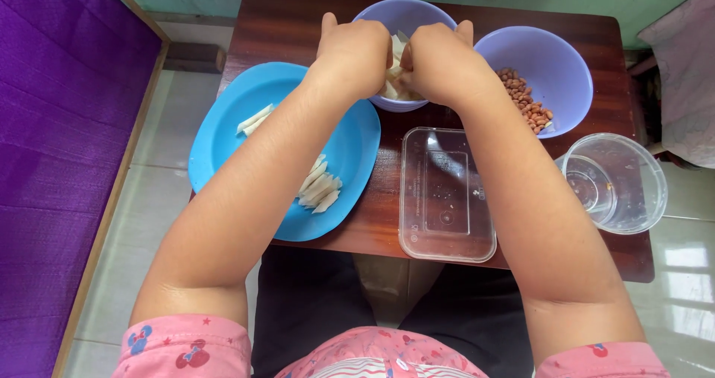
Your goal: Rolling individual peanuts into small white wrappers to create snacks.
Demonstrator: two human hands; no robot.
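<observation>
Both hands meet over the middle purple bowl (406,20) at the far edge of the small dark wooden table (298,28). The left hand (351,54) is curled into a loose fist above the near rim of that bowl, and the right hand (439,61) is curled the same way just beside it, the two almost touching. Between them they pinch pale white pieces (393,80) that lie in the bowl; the fingertips are turned away, so exactly how each piece is gripped cannot be told. Left of the bowl sits a blue plate (223,140) carrying a few white strips (319,188) near its right side and one or two more at its upper left. Right of the bowl is a second purple bowl (555,61) with a small heap of peanuts (525,99). In front of the middle bowl lies an empty clear rectangular tub (447,192), and to the right of that stands a round clear container (622,180). To do this well, it seems wise to keep both hands low over the bowl, hold each piece firmly near its ends, and work one piece at a time.
</observation>
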